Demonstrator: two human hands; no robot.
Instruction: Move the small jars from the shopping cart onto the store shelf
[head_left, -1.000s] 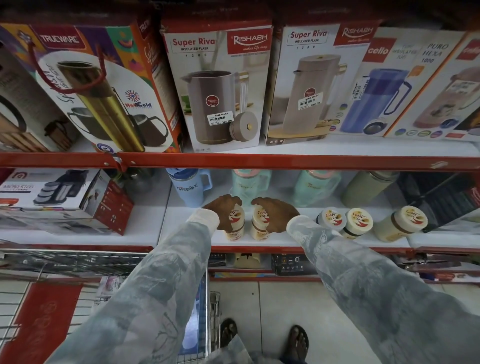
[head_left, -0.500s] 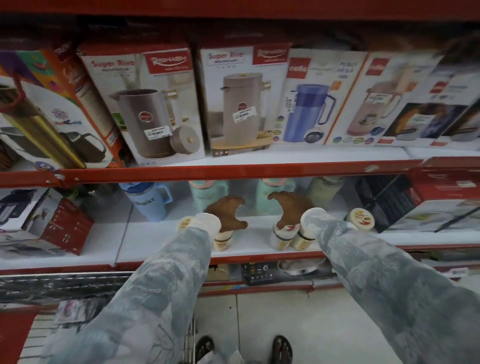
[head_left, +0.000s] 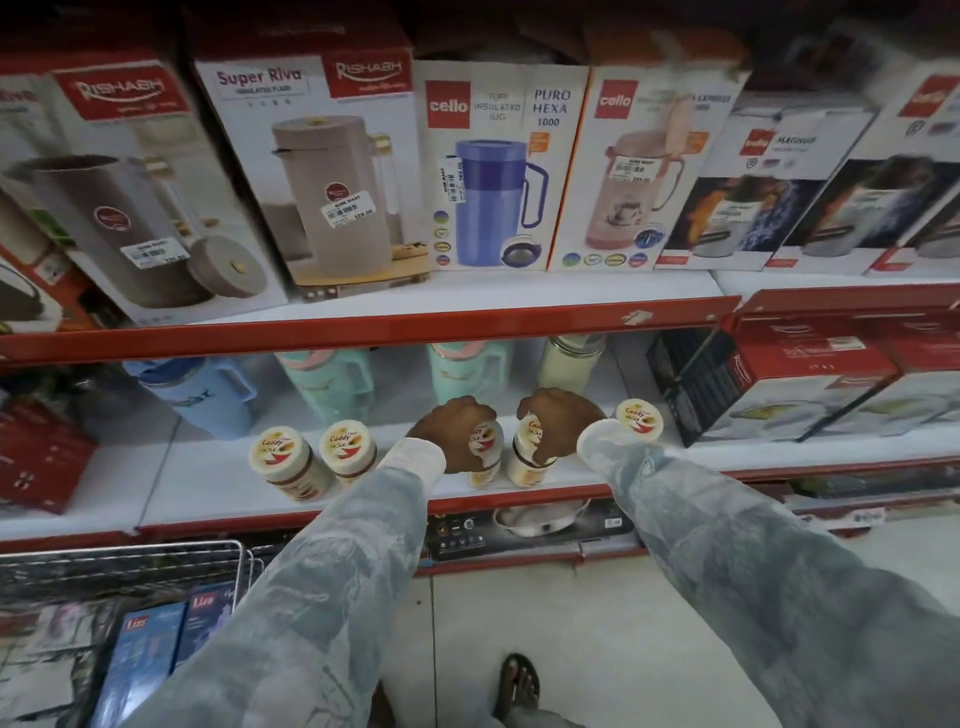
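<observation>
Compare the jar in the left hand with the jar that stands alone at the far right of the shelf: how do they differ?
The jar in the left hand is gripped by the left hand and partly hidden; the far-right jar stands free, untouched. The held jar is beside the jar in the right hand; the far-right one shows only its lid, behind the right sleeve. Both have cream lids with the same label and are on the same shelf.

A single wide-angle head-worn camera looks forward and down, close to a red-edged store shelf (head_left: 363, 332) that fills the far and upper frame, with the wire shopping cart (head_left: 124, 558) near left and the tiled floor (head_left: 571, 623) directly below.
</observation>
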